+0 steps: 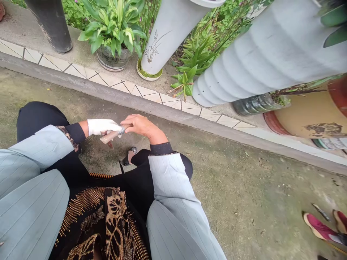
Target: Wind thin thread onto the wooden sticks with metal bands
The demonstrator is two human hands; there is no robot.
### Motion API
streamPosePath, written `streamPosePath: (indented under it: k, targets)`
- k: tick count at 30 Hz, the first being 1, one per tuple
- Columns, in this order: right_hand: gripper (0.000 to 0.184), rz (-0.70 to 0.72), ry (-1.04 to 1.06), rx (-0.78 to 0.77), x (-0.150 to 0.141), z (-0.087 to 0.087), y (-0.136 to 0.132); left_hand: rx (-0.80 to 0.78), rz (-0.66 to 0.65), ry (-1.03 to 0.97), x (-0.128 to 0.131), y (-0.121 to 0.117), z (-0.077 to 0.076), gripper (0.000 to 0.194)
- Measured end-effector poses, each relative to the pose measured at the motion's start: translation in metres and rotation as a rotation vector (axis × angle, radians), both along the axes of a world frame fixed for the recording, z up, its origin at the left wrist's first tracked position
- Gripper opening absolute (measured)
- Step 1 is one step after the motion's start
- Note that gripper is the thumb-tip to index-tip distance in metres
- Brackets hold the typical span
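Observation:
My left hand (101, 127), in a white glove, is closed around a short, pale brown stick that looks like a wooden handle (108, 137). One end of it points down and to the left, out below the glove. Silvery wire or a metal band (122, 130) circles the stick near its other end. My right hand (143, 127) is bare and closes thumb and fingers on that far end, right beside the silvery part. What lies under the right fingers is hidden. Both hands are held in front of my bent knees, above the concrete ground.
A tiled ledge (151, 94) runs across ahead of me. On it stand a leafy plant in a clear pot (114, 59), a tall white planter (162, 39), a big ribbed grey planter (244, 61) and a black pot (51, 27). Another person's red shoe (320, 227) is at the lower right.

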State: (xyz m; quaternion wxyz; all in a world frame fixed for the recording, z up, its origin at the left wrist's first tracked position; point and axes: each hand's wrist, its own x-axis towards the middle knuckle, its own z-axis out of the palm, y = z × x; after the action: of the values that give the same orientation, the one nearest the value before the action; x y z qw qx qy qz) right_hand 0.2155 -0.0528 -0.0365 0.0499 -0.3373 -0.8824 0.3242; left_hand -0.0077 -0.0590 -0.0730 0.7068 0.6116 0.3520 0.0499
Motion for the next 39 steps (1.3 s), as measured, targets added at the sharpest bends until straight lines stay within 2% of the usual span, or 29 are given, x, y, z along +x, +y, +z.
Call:
streamPosePath:
  k: [3,6,8,10,12,14,16,18,21,23,25,27,29,31,32,34,36,37,39]
  targets:
    - [0.034,-0.108,0.063,0.183,-0.004,-0.003,-0.009,-0.181,0.098,-0.049,-0.007,-0.008,-0.002,0.043]
    - [0.034,-0.360,0.221,0.290,-0.006,-0.010,-0.023,-0.346,0.263,-0.144,-0.012,-0.018,-0.004,0.047]
    - [0.030,-0.564,0.284,0.261,-0.009,-0.019,-0.035,-0.436,0.368,-0.211,-0.015,-0.025,-0.005,0.048]
    - [0.029,-0.682,0.210,0.106,-0.015,-0.031,-0.050,-0.487,0.448,-0.278,-0.017,-0.031,-0.006,0.048]
    - [0.026,-0.582,0.074,-0.139,-0.025,-0.045,-0.066,-0.518,0.511,-0.347,-0.018,-0.036,-0.007,0.048]
    - [0.038,-0.438,0.059,-0.329,-0.039,-0.059,-0.082,-0.549,0.585,-0.408,-0.018,-0.039,-0.009,0.045]
    - [0.039,-0.323,0.087,-0.454,-0.054,-0.070,-0.096,-0.600,0.665,-0.450,-0.018,-0.042,-0.010,0.040]
    - [0.027,-0.339,0.077,-0.440,-0.064,-0.077,-0.104,-0.671,0.726,-0.490,-0.017,-0.043,-0.011,0.038]
    - [0.022,-0.294,0.111,-0.328,-0.068,-0.083,-0.107,-0.744,0.795,-0.549,-0.017,-0.044,-0.014,0.043]
    - [0.020,-0.265,0.144,-0.250,-0.065,-0.084,-0.106,-0.737,0.842,-0.566,-0.018,-0.043,-0.018,0.046]
    - [0.019,-0.277,0.186,-0.199,-0.061,-0.085,-0.104,-0.694,0.878,-0.558,-0.020,-0.041,-0.025,0.043]
    - [0.019,-0.346,0.236,-0.180,-0.058,-0.085,-0.102,-0.647,0.877,-0.499,-0.022,-0.041,-0.032,0.039]
    - [0.021,-0.474,0.269,-0.159,-0.055,-0.086,-0.099,-0.608,0.800,-0.403,-0.024,-0.043,-0.040,0.041]
    - [0.021,-0.587,0.291,-0.136,-0.052,-0.086,-0.095,-0.488,0.743,-0.303,-0.026,-0.047,-0.046,0.041]
    - [0.020,-0.609,0.308,-0.130,-0.051,-0.085,-0.093,-0.363,0.759,-0.232,-0.026,-0.049,-0.049,0.037]
    - [0.019,-0.600,0.366,-0.151,-0.051,-0.083,-0.088,0.007,0.858,-0.057,-0.027,-0.051,-0.052,0.029]
    - [0.020,-0.569,0.440,-0.213,-0.052,-0.078,-0.086,0.372,0.930,0.009,-0.026,-0.049,-0.051,0.037]
    - [0.020,-0.554,0.472,-0.249,-0.052,-0.075,-0.085,0.480,0.920,-0.049,-0.025,-0.047,-0.049,0.048]
    - [0.022,-0.536,0.533,-0.335,-0.054,-0.068,-0.084,0.508,0.837,-0.299,-0.023,-0.043,-0.043,0.066]
